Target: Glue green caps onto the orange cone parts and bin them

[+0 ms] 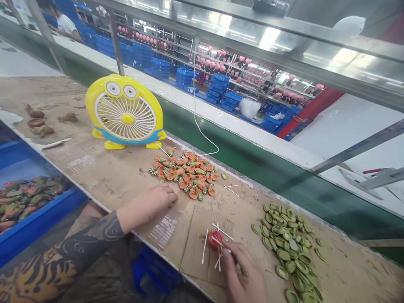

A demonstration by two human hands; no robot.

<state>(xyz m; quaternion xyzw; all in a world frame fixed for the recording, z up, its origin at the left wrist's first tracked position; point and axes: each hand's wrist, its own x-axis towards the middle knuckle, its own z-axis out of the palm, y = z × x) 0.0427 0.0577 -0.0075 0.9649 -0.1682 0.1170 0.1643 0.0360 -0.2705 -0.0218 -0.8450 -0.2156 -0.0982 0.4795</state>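
Note:
My right hand (244, 271) pinches a cotton swab (217, 241), its far end inside a small red cap (215, 238) on the cardboard. Several loose cotton swabs (205, 248) lie around the cap. My left hand (151, 206), on a tattooed arm, rests on the cardboard with its fingers curled down and together; whatever may be under them is hidden. Just beyond it lies a heap of small orange-and-green painted figure pieces (189, 172), many hollow. To the right of my right hand spreads a pile of green oval shell-like pieces (288, 244).
A yellow character-shaped fan (126, 113) stands behind my left hand, with a white cable (202, 130) near it. Several brown figures (34, 111) sit at far left. A blue crate (41, 214) holds more pieces. Past the green conveyor belt (246, 153), a person (65, 21) sits.

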